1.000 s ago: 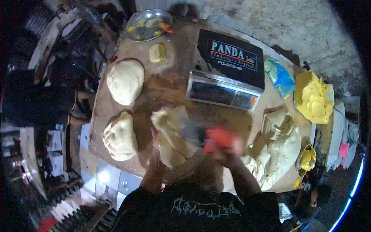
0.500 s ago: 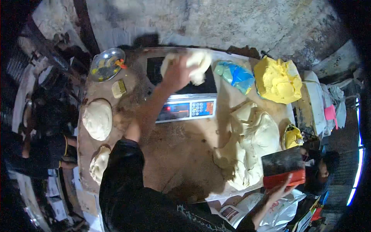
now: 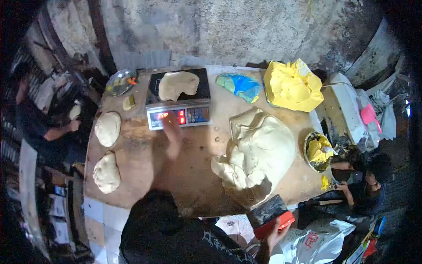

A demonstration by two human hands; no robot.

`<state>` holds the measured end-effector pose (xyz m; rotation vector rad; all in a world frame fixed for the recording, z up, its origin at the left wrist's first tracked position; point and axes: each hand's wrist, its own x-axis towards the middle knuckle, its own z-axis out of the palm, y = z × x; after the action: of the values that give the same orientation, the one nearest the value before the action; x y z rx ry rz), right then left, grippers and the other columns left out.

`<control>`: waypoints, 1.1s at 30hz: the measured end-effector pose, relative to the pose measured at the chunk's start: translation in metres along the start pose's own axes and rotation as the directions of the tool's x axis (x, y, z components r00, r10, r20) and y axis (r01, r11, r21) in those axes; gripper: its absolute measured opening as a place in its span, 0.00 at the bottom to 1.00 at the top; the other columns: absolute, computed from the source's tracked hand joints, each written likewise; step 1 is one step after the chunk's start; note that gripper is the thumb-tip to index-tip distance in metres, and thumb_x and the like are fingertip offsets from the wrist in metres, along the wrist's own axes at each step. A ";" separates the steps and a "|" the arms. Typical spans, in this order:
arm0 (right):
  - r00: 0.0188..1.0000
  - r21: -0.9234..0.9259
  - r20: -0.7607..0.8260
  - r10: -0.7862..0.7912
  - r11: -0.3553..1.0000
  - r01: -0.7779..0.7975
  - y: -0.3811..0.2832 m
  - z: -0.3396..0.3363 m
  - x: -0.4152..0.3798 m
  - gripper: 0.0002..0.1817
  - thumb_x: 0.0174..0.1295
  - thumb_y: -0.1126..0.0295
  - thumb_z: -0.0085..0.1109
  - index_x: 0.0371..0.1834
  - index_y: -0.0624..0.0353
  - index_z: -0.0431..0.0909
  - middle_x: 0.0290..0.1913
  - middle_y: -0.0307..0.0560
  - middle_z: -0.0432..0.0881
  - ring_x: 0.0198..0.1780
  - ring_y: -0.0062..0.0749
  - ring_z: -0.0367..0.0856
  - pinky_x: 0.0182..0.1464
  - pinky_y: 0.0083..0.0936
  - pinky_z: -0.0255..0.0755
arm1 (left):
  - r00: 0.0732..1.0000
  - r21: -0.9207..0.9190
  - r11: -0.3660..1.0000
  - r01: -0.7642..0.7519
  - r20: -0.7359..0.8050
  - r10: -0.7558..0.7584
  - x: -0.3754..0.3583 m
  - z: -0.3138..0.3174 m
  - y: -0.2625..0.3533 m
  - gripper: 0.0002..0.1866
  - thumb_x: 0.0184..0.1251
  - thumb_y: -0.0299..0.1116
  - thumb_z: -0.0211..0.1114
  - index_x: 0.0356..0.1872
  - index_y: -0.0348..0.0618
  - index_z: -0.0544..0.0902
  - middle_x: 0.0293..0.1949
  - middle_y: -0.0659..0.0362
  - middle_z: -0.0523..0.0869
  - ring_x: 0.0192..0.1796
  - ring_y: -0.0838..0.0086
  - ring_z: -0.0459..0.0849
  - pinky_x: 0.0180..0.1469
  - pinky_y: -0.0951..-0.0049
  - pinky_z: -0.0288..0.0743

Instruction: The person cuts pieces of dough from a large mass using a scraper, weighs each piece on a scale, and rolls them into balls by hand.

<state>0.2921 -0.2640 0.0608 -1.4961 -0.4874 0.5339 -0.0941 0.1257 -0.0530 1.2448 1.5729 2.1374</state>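
Observation:
A flat piece of dough (image 3: 178, 86) lies on the dark top of the digital scale (image 3: 202, 115), whose red digits are lit. My left hand (image 3: 170, 127), blurred by motion, is in front of the scale's display with no dough in it; its fingers are too smeared to read. With my right hand (image 3: 277, 232) I grip the red handle of a dough scraper (image 3: 267, 211), its wide dark blade over the table's near edge. Just beyond the blade rests a large mass of dough (image 3: 263, 149). Two smaller dough pieces, one rounded (image 3: 107, 128) and one lumpy (image 3: 106, 172), sit at the left.
Along the back are a metal bowl (image 3: 122, 82), a small yellowish block (image 3: 128, 103), a blue-green plastic bag (image 3: 239, 86) and a big yellow block of fat (image 3: 293, 86). A bowl of yellow fat (image 3: 318, 149) stands at right. Other people are at both sides.
The dough piece has been let go onto the scale. My left hand has drawn back toward the display. My right hand and scraper have shifted left in view as the camera turned.

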 end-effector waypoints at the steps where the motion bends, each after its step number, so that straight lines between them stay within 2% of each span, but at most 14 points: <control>1: 0.998 -0.023 0.070 0.008 1.000 -0.006 0.023 -0.018 0.003 0.34 0.57 0.69 0.58 0.66 0.58 0.53 0.52 0.45 0.70 0.43 0.28 0.72 0.45 0.22 0.68 | 0.999 -0.177 0.983 0.049 0.014 -0.048 -0.063 -0.006 -0.064 0.25 0.67 0.44 0.50 0.60 0.41 0.64 0.47 0.57 0.73 0.52 0.67 0.71 0.54 0.67 0.67; 4: 0.992 0.041 0.038 0.117 0.992 -0.119 0.044 -0.024 0.001 0.31 0.57 0.71 0.58 0.63 0.58 0.56 0.44 0.43 0.73 0.35 0.25 0.72 0.36 0.20 0.69 | 0.944 0.136 0.951 0.278 0.147 -0.297 -0.188 -0.014 0.002 0.22 0.65 0.42 0.52 0.56 0.41 0.68 0.46 0.56 0.75 0.49 0.67 0.72 0.52 0.67 0.68; 7: 0.979 -0.035 0.182 0.091 0.996 -0.086 0.053 -0.031 0.017 0.28 0.57 0.71 0.57 0.60 0.59 0.59 0.38 0.41 0.73 0.33 0.22 0.71 0.31 0.19 0.68 | 0.835 0.231 0.962 0.149 0.492 -0.247 -0.202 0.002 0.017 0.19 0.63 0.39 0.54 0.51 0.40 0.72 0.44 0.54 0.76 0.47 0.68 0.74 0.50 0.67 0.69; 12: 0.913 -0.005 0.377 -0.158 0.985 0.172 0.017 0.034 0.033 0.26 0.58 0.72 0.57 0.59 0.60 0.61 0.38 0.40 0.73 0.33 0.21 0.71 0.32 0.18 0.67 | 0.329 -0.076 0.966 -0.247 0.931 0.157 -0.183 0.039 0.002 0.14 0.59 0.34 0.57 0.45 0.40 0.78 0.42 0.51 0.79 0.42 0.68 0.77 0.47 0.68 0.70; 14: 0.909 -0.096 0.378 -0.178 0.969 0.229 0.001 0.066 0.026 0.27 0.58 0.73 0.57 0.60 0.61 0.60 0.38 0.40 0.74 0.34 0.21 0.71 0.34 0.17 0.67 | 0.408 0.193 0.969 0.152 0.881 -0.239 -0.213 0.036 0.016 0.21 0.53 0.47 0.62 0.41 0.41 0.79 0.41 0.49 0.78 0.44 0.65 0.76 0.45 0.66 0.71; 15: 0.902 -0.097 0.394 -0.179 0.967 0.235 0.001 0.077 0.025 0.27 0.58 0.73 0.57 0.60 0.61 0.60 0.38 0.40 0.74 0.34 0.21 0.71 0.34 0.17 0.67 | 0.411 0.238 0.966 -0.102 0.894 -0.177 -0.206 0.023 0.042 0.21 0.55 0.48 0.59 0.43 0.42 0.78 0.49 0.49 0.73 0.49 0.59 0.72 0.48 0.63 0.70; 16: 0.873 -0.125 0.484 -0.070 0.981 0.148 0.002 0.087 0.025 0.29 0.58 0.72 0.57 0.61 0.65 0.57 0.48 0.46 0.70 0.44 0.26 0.69 0.45 0.21 0.64 | 0.182 0.339 0.868 -0.364 0.939 -0.291 -0.180 0.002 0.093 0.20 0.58 0.46 0.57 0.46 0.43 0.77 0.54 0.49 0.68 0.55 0.53 0.66 0.50 0.61 0.70; 19: 0.822 -0.196 0.567 0.046 0.977 0.081 0.004 0.139 0.004 0.30 0.58 0.72 0.58 0.61 0.68 0.56 0.48 0.51 0.72 0.47 0.31 0.69 0.51 0.24 0.65 | 0.163 0.177 0.828 -0.532 0.981 -0.105 -0.214 -0.033 0.072 0.19 0.60 0.44 0.56 0.47 0.44 0.76 0.50 0.49 0.73 0.54 0.52 0.70 0.51 0.61 0.70; 22: 0.756 -0.332 0.644 -0.121 0.845 0.418 -0.020 0.204 -0.031 0.17 0.58 0.74 0.53 0.50 0.65 0.66 0.32 0.42 0.74 0.33 0.27 0.72 0.36 0.23 0.69 | 0.255 0.485 0.874 0.023 0.843 -0.474 -0.198 -0.058 0.086 0.18 0.60 0.42 0.55 0.48 0.44 0.76 0.46 0.48 0.76 0.48 0.52 0.75 0.49 0.60 0.70; 25: 0.667 -0.421 0.727 0.165 0.874 0.243 -0.076 0.267 -0.063 0.15 0.57 0.72 0.53 0.47 0.66 0.68 0.33 0.45 0.75 0.34 0.30 0.73 0.38 0.26 0.69 | 0.103 0.456 0.812 0.364 0.847 -0.521 -0.151 -0.105 0.093 0.17 0.59 0.38 0.55 0.45 0.39 0.76 0.41 0.46 0.79 0.43 0.52 0.77 0.47 0.59 0.70; 27: 0.691 -0.503 0.712 0.125 0.778 0.377 -0.070 0.284 -0.066 0.16 0.58 0.64 0.54 0.46 0.59 0.69 0.35 0.48 0.79 0.35 0.31 0.77 0.38 0.25 0.71 | 0.387 0.227 0.822 0.522 0.796 -0.466 -0.161 -0.131 0.032 0.14 0.59 0.36 0.55 0.41 0.37 0.76 0.38 0.45 0.78 0.42 0.54 0.77 0.44 0.61 0.71; 29: 0.694 -0.562 0.716 0.074 0.650 0.511 -0.063 0.301 -0.064 0.14 0.60 0.65 0.52 0.46 0.58 0.69 0.35 0.49 0.79 0.35 0.32 0.78 0.39 0.27 0.71 | 0.568 0.434 0.901 -0.006 0.743 -0.354 -0.092 -0.136 -0.025 0.16 0.59 0.36 0.59 0.46 0.39 0.76 0.42 0.54 0.80 0.46 0.65 0.78 0.48 0.62 0.72; 30: 0.620 -0.411 0.776 -0.117 0.651 0.638 -0.052 0.312 -0.062 0.14 0.60 0.65 0.52 0.47 0.58 0.67 0.29 0.46 0.78 0.27 0.28 0.76 0.29 0.25 0.71 | 0.709 0.433 0.901 -0.002 0.636 -0.304 -0.034 -0.122 -0.014 0.16 0.58 0.35 0.59 0.46 0.39 0.75 0.41 0.52 0.79 0.45 0.61 0.77 0.47 0.62 0.72; 33: 0.750 -0.562 0.641 0.162 0.765 0.314 -0.089 0.372 -0.075 0.15 0.61 0.65 0.51 0.49 0.57 0.65 0.22 0.40 0.73 0.17 0.22 0.70 0.18 0.20 0.65 | 0.961 0.315 0.939 -0.142 0.270 0.055 0.120 -0.065 -0.019 0.18 0.55 0.37 0.60 0.46 0.41 0.74 0.41 0.49 0.78 0.45 0.53 0.76 0.46 0.57 0.70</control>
<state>0.0093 -0.0152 0.1592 -1.9046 -1.4223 0.8959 -0.2218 0.1611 -0.0146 1.6625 1.8346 1.7174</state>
